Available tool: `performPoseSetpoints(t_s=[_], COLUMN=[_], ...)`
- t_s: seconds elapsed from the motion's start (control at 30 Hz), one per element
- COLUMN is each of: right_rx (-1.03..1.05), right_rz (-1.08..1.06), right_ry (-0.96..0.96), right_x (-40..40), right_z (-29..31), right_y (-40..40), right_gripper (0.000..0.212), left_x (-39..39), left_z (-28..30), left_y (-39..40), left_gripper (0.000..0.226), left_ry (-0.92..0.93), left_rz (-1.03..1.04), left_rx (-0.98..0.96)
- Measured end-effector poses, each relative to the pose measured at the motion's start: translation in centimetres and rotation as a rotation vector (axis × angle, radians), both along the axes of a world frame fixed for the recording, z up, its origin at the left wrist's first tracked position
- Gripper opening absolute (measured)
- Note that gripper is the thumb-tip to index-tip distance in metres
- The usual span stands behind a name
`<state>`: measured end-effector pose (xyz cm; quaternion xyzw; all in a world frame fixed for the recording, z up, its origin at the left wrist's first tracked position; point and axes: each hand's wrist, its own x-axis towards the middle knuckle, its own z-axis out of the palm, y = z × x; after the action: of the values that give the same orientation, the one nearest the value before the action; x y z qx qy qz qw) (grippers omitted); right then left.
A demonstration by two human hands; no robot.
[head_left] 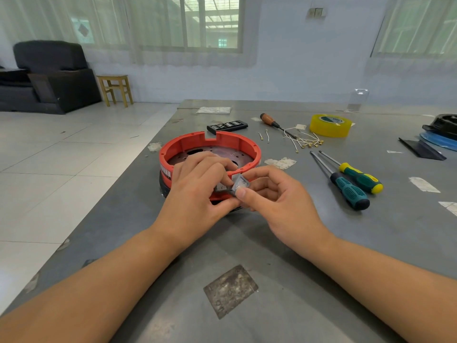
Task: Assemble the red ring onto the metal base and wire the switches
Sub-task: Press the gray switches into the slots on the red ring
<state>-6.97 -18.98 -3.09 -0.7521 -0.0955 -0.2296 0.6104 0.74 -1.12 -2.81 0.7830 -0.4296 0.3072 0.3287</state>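
The red ring sits on the metal base a little left of the middle of the grey surface, its notched wall facing far and its near wall partly hidden behind both hands. The perforated plate of the base shows inside the ring. The left hand curls over the near rim, its fingertips pressing a small grey switch against the ring's wall. The right hand pinches a second grey switch between thumb and forefinger, tilted and touching the first one just at the ring's near edge.

To the far right of the ring lies a bundle of white wires with brass terminals, and just beyond it a wooden-handled screwdriver. A roll of yellow tape stands right of the wires. Two green-handled screwdrivers lie side by side on the right, handles toward the near side. A black bit case rests beyond the ring. Scraps of torn paper tape stick to the surface here and there.
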Motion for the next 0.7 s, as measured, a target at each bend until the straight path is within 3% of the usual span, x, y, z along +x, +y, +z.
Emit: performPoseSetpoints(t_s=[0.17, 0.4, 0.7], right_rx=[-0.274, -0.704, -0.813], right_rz=[-0.123, -0.190, -0.228], right_ry=[-0.078, -0.236, -0.277], right_x=[0.3, 0.7, 1.3], right_z=[0.0, 0.3, 0.1], right_y=[-1.7, -2.8, -2.4], right_gripper=[0.028, 0.031, 0.030], left_x=[0.5, 0.8, 1.2], left_z=[0.1, -0.2, -0.4], left_y=[1.2, 1.5, 1.4], left_gripper=[0.058, 0.050, 0.042], left_ry=[0.075, 0.138, 0.133], left_rz=[0.018, 0.107, 0.134], left_rx=[0.149, 0.108, 0.165])
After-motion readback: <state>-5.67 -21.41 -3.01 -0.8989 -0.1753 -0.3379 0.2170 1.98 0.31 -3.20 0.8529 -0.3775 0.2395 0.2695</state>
